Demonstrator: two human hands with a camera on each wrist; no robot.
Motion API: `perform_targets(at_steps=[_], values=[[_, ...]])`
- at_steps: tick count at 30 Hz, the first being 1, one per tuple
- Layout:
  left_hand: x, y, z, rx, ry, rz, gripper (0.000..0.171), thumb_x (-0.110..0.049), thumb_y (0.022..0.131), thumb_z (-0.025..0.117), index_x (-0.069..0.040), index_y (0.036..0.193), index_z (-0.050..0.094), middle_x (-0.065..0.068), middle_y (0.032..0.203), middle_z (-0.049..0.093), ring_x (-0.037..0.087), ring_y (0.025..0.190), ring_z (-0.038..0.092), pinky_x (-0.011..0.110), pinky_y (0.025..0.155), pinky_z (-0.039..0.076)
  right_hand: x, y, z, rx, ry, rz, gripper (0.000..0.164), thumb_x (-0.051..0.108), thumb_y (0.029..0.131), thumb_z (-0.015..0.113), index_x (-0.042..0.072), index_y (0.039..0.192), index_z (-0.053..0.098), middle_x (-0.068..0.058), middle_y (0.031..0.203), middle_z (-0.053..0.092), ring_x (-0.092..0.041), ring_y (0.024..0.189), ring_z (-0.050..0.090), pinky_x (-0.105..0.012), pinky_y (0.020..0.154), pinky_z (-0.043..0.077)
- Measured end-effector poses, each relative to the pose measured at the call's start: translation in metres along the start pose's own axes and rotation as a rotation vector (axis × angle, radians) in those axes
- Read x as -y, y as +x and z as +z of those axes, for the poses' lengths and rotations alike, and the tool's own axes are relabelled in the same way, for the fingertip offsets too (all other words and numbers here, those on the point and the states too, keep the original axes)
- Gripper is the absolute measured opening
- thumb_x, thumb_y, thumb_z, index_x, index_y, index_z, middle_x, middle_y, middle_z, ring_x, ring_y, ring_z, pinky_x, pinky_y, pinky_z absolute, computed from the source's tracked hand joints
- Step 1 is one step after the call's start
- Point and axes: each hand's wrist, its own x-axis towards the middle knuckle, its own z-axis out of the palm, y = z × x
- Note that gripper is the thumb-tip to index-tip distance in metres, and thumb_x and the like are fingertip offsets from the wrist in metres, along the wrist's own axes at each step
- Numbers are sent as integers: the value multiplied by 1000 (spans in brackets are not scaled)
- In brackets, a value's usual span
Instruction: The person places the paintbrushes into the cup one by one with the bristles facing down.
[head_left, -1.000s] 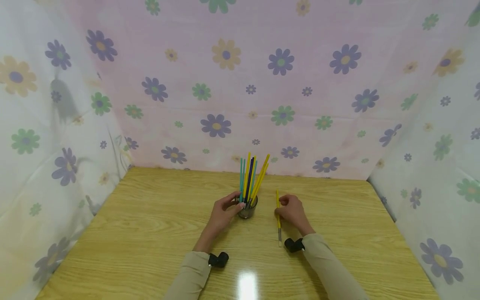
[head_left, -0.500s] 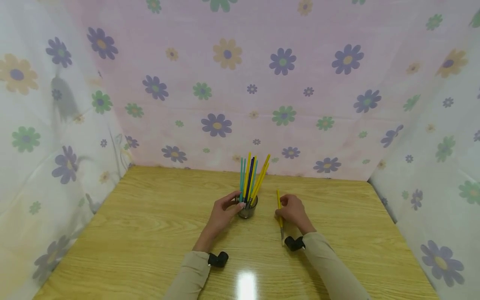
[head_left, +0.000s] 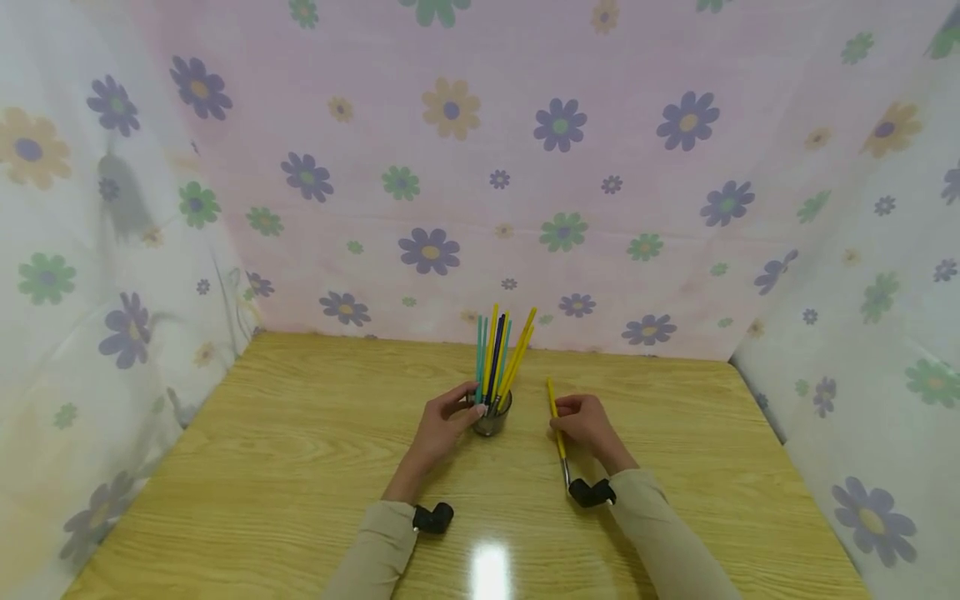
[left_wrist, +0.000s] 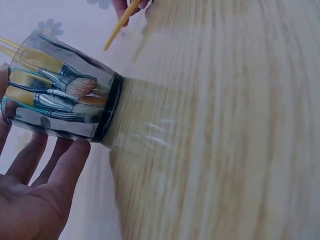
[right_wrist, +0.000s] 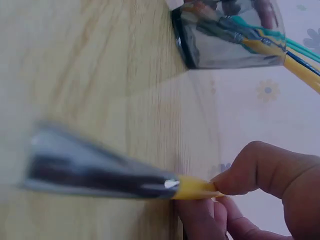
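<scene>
My left hand (head_left: pixel 438 427) grips a dark, see-through glass cup (head_left: pixel 491 427) standing upright on the table, thumb and fingers on its sides. Several paintbrushes (head_left: pixel 491 354) with yellow, teal and dark blue handles lean in it, handles up. Through the glass, their bristles (left_wrist: pixel 81 87) show near the bottom in the left wrist view. To the right of the cup, my right hand (head_left: pixel 591 427) pinches a yellow paintbrush (head_left: pixel 558 429) between thumb and fingers. This brush slants, handle end away from me and metal ferrule (right_wrist: pixel 100 165) toward my wrist. Its bristles are blurred in the right wrist view.
The wood-grain table (head_left: pixel 300 467) runs back to a flowered cloth (head_left: pixel 480 200), which also rises at both sides. A black wrist camera (head_left: pixel 433 518) sits on the left wrist, another black camera (head_left: pixel 591 492) on the right. Light glares on the table's front.
The yellow paintbrush in my right hand has tilted, its ferrule end swinging right toward the wrist and its handle end slightly left. My left hand keeps its hold on the cup.
</scene>
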Motion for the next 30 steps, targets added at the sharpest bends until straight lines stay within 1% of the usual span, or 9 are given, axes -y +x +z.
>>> perform_targets(at_steps=[5, 9, 11, 14, 17, 19, 23, 26, 30], values=[[0, -1, 0, 1, 1, -5, 46, -10, 98, 70, -5, 142, 60, 18, 148, 55, 39, 131, 56, 33, 96, 56, 0, -7, 3, 13, 63, 23, 43, -4, 82, 73, -10, 124, 65, -23, 115, 67, -26, 96, 67, -30, 73, 60], [0, -2, 0, -2, -5, -23, 45, -11, 98, 70, -7, 142, 61, 15, 148, 55, 38, 131, 56, 36, 98, 56, -4, -11, 6, 21, 158, 44, 47, -4, 83, 71, -10, 129, 61, -24, 119, 66, -19, 91, 67, -30, 72, 61], [-1, -3, 0, -2, -11, -29, 45, -11, 98, 70, -8, 142, 61, 14, 148, 55, 37, 131, 56, 37, 98, 56, -6, -13, 6, 32, 231, 44, 48, -5, 84, 70, -11, 131, 59, -25, 120, 65, -18, 86, 68, -31, 71, 62], [-1, -3, -1, -4, -16, -32, 45, -11, 98, 70, -8, 142, 61, 14, 149, 54, 37, 132, 56, 37, 98, 56, -8, -17, 7, 43, 322, 22, 50, -6, 85, 69, -12, 133, 55, -22, 116, 65, -16, 81, 69, -32, 70, 63], [0, -3, -1, -1, -17, -32, 45, -11, 98, 70, -9, 142, 61, 13, 149, 54, 37, 132, 56, 36, 98, 56, -7, -20, 7, 36, 390, -13, 51, -6, 87, 67, -13, 136, 53, -20, 114, 63, -16, 81, 69, -32, 71, 63], [0, -3, -1, -4, -15, -32, 45, -12, 98, 70, -10, 142, 61, 13, 149, 55, 36, 132, 56, 36, 98, 56, -5, -22, 7, 27, 421, -33, 53, -6, 88, 65, -13, 138, 50, -21, 118, 60, -15, 83, 69, -32, 72, 63], [0, -2, -1, 4, -12, -17, 45, -11, 98, 69, -9, 143, 60, 14, 148, 55, 37, 132, 56, 36, 97, 57, 3, -26, 10, -10, 529, -62, 52, -11, 91, 61, -13, 140, 46, -26, 125, 55, -17, 87, 71, -30, 74, 63], [-1, -2, 0, 13, -10, -7, 46, -11, 99, 68, -8, 143, 59, 15, 149, 54, 37, 132, 55, 34, 96, 57, 9, -27, 11, -36, 605, -82, 49, -15, 91, 60, -13, 138, 46, -24, 123, 54, -20, 90, 72, -30, 75, 63], [-1, -2, 0, 14, -8, -14, 45, -11, 99, 68, -10, 143, 59, 14, 148, 55, 36, 133, 55, 32, 96, 57, 16, -32, 11, -63, 671, -114, 44, -18, 89, 61, -11, 131, 49, -17, 114, 56, -21, 89, 74, -32, 76, 63]])
